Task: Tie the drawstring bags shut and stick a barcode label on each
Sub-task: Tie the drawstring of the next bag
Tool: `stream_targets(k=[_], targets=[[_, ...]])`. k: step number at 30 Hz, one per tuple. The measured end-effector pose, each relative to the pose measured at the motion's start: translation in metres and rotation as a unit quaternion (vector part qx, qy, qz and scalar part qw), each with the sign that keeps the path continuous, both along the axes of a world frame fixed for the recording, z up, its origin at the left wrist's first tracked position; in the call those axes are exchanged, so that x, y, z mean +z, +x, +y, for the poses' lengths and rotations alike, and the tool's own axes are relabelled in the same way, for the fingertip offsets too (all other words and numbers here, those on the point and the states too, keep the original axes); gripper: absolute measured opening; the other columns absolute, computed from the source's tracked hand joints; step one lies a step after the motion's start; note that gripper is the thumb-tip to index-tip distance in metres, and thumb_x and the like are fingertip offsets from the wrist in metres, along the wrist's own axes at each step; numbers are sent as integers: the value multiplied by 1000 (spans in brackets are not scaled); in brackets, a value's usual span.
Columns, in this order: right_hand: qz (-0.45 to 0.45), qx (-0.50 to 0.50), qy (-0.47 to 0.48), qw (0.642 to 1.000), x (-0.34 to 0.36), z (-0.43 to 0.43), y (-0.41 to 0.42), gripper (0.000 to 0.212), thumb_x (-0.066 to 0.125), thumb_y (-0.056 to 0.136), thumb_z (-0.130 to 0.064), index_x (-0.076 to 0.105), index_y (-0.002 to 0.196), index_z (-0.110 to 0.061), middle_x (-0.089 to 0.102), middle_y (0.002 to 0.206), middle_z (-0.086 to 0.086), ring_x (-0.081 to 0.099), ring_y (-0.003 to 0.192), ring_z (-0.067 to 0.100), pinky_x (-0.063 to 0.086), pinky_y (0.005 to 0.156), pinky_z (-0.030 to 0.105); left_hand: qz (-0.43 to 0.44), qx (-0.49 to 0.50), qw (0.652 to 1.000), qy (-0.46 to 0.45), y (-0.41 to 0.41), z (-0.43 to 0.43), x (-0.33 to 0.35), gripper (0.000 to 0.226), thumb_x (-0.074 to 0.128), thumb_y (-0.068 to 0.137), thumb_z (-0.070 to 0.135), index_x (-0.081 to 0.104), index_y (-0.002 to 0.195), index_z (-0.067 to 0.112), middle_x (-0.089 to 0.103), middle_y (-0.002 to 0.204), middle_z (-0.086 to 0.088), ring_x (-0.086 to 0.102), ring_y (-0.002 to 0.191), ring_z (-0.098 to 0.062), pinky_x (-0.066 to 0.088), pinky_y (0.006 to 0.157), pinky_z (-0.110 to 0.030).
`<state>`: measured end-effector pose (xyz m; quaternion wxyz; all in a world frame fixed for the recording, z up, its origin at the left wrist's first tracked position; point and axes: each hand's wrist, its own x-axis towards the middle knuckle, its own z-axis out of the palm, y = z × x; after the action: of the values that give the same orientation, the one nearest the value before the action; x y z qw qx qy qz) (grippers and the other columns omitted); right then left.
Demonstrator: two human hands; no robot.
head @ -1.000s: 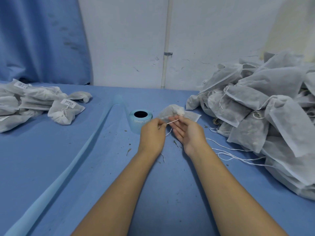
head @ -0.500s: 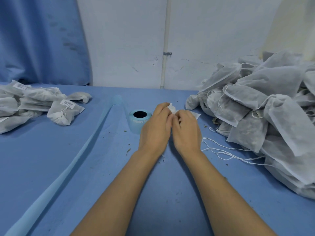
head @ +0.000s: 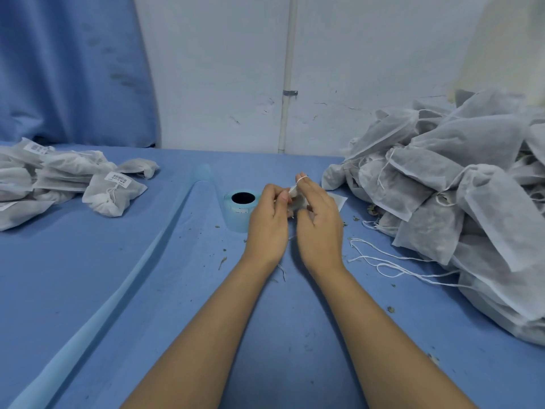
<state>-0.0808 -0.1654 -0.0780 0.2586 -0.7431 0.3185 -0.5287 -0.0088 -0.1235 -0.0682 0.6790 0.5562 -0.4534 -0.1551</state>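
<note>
A small white drawstring bag (head: 298, 203) is sitting crumpled between the two hands, mostly covered by them, just beside the blue label roll (head: 239, 212). The left hand (head: 267, 224) is pinching its neck with curled fingers. The right hand (head: 320, 224) is gripping the bag, and the drawstring (head: 301, 179) is looping around its raised index finger. Any knot is hidden. Untied bags (head: 442, 196) are lying piled at the right and labelled bags (head: 112, 190) at the left, on the blue table (head: 147, 290).

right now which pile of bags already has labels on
The left pile: barcode labels show on its bags. The right pile shows none, and its strings hang loose.
</note>
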Motion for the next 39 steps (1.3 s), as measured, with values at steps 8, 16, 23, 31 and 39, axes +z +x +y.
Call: stream_targets(k=[8,16,23,31,39], targets=[[-203,148,228,941,7,-3,1,40,38,80,12,69,77,-14,70,84,-5,63,79,2,47,67,16,56,3,998,37,4,3,-4,20,34,103,21,43,85,22,62,77,0,63,55,-14,53,54,-29],[-144,213,237,937,7,-3,-2,35,41,75,11,68,73,-12,70,75,-7,61,80,3,46,72,12,24,80,996,35,14,4,-3,16,41,101,21,45,88,13,59,68,1,51,42,-4,38,47,-10],[-19,145,147,978,10,2,5,46,39,81,10,74,95,-16,62,89,-13,57,103,13,44,88,22,60,87,994,-17,15,5,3,21,51,97,17,49,76,18,68,84,-2,47,36,-9,39,44,-20],[3,141,130,981,8,5,9,47,37,83,11,72,107,-10,67,101,-5,51,112,19,41,99,27,82,92,992,-29,19,5,-1,18,52,97,14,56,80,18,59,53,8,56,46,-5,45,49,-15],[-76,159,201,964,14,3,4,40,42,80,10,73,84,-15,73,92,-2,65,92,1,45,81,10,28,94,995,-14,19,6,-3,16,51,96,13,59,83,15,65,77,4,59,65,2,46,64,-11]])
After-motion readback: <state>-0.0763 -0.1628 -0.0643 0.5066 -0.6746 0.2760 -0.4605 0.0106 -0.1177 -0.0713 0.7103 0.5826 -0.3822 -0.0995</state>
